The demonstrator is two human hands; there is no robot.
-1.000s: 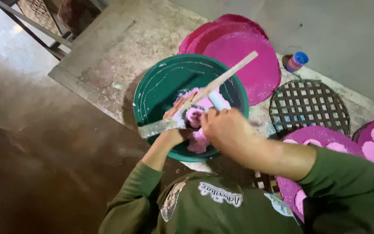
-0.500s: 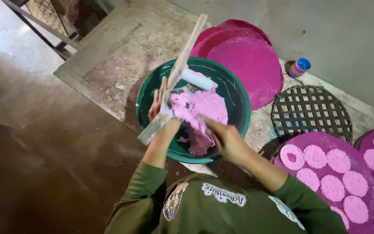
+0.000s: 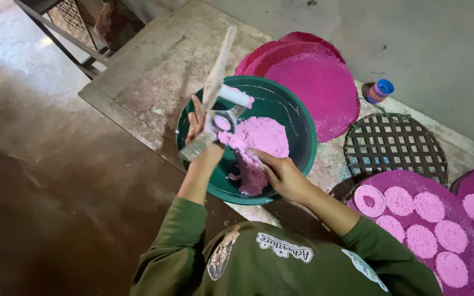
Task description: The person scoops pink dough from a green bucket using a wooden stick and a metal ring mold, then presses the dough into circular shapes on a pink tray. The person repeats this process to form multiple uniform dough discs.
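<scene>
Item, far left: bare brown floor [image 3: 56, 181] and, above it, the dark metal frame of a stand [image 3: 67, 41]. Item: a stained grey slab [image 3: 149, 77] on which the work sits. Item: my left hand [image 3: 201, 129], fingers closed round a long flat stick [image 3: 215, 82] smeared white and pink, held tilted over the near-left side of the basin; a short white tube [image 3: 236, 96] with a pink tip lies against the stick, and I cannot tell whether the same hand holds it too. Item: a green basin [image 3: 303, 131] on the slab, with a mound of pink dough [image 3: 259, 140] in it, off toward its middle and near side. Item: my right hand [image 3: 281, 175], apart from the left, fingers pressed into the lower edge of the dough; I cannot tell whether it grips a lump or only touches it. Item: a stack of round pink-dusted trays [image 3: 314, 82] behind the basin, touching its far rim. Item: a small blue-capped bottle [image 3: 381, 90] near the wall. Item: a round dark lattice tray [image 3: 396, 145], bare. Item, far right: two round trays [image 3: 456, 219] carrying pink discs [image 3: 418, 205], one ring mould [image 3: 370, 200] among them.
</scene>
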